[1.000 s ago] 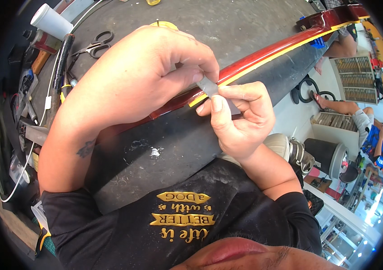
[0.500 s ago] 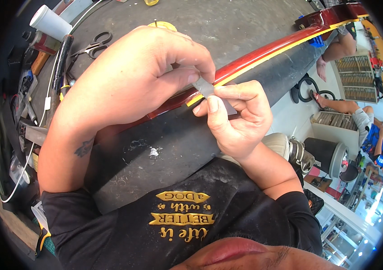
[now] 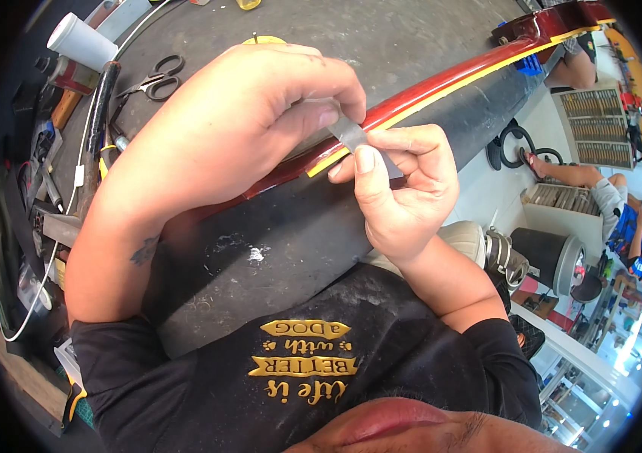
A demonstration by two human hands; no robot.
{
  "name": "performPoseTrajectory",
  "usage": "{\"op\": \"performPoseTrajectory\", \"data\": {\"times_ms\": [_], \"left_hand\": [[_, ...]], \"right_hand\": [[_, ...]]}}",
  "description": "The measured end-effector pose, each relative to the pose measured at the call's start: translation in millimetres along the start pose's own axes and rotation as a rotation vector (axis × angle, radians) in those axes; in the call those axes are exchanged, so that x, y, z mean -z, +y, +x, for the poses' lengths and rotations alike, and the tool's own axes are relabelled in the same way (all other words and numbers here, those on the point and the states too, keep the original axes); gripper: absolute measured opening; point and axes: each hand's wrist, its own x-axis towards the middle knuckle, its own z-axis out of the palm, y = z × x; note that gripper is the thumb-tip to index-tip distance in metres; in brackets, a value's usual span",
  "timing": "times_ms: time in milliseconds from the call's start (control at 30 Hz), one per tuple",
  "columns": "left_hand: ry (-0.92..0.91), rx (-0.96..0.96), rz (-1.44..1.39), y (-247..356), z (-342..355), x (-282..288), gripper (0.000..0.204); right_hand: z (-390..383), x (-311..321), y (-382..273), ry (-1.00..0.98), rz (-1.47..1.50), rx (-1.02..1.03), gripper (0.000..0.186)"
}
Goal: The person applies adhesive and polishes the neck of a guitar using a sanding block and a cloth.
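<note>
A glossy dark red guitar (image 3: 448,81) lies face down diagonally across the dark mat, a yellow strip (image 3: 325,160) along its edge. My left hand (image 3: 249,136) arches over the neck, thumb and fingers closed on one end of a thin grey flat piece (image 3: 350,136). My right hand (image 3: 408,189), closer to me, pinches the other end between thumb and index finger, its remaining fingers curled beneath. The grey piece lies across the neck's edge between both hands; whether it is metal or abrasive sheet I cannot tell.
Scissors (image 3: 161,79), a white cup (image 3: 79,39), a bottle (image 3: 72,78), tools and a cable crowd the bench (image 3: 404,41) at left. A co-worker (image 3: 623,226) sits at right near racks (image 3: 593,124), a black hose and a bin (image 3: 544,257); another person's arm (image 3: 574,64) shows behind the guitar.
My right hand has shifted slightly upward along with the grey piece; my left hand's fingertips have moved a little. Both keep their hold.
</note>
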Motion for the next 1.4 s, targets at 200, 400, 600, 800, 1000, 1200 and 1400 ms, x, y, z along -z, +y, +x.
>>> {"op": "performPoseTrajectory", "data": {"times_ms": [200, 400, 600, 800, 1000, 1200, 1400], "left_hand": [[0.054, -0.067, 0.007, -3, 1, -6, 0.011], [0.02, -0.066, -0.003, -2, 0, -2, 0.011], [0.022, -0.067, -0.001, -1, -1, -1, 0.011], [0.008, -0.054, -0.005, 0, -1, 2, 0.012], [-0.063, -0.056, 0.029, -1, -1, 7, 0.014], [0.049, -0.102, 0.026, -5, 2, -4, 0.017], [0.036, -0.085, 0.015, -3, 2, -2, 0.015]], "right_hand": [[-1, 0, 0, 0.024, 0.003, 0.0, 0.021], [-3, 0, 4, 0.023, 0.012, 0.054, 0.022], [-3, -1, 4, -0.002, -0.008, 0.052, 0.022], [-2, 0, 4, -0.014, -0.012, 0.051, 0.023], [-4, -2, -2, -0.034, -0.011, 0.012, 0.022], [0, 0, 0, 0.027, 0.016, -0.004, 0.021], [-1, 0, 0, 0.008, -0.015, -0.006, 0.023]]}}
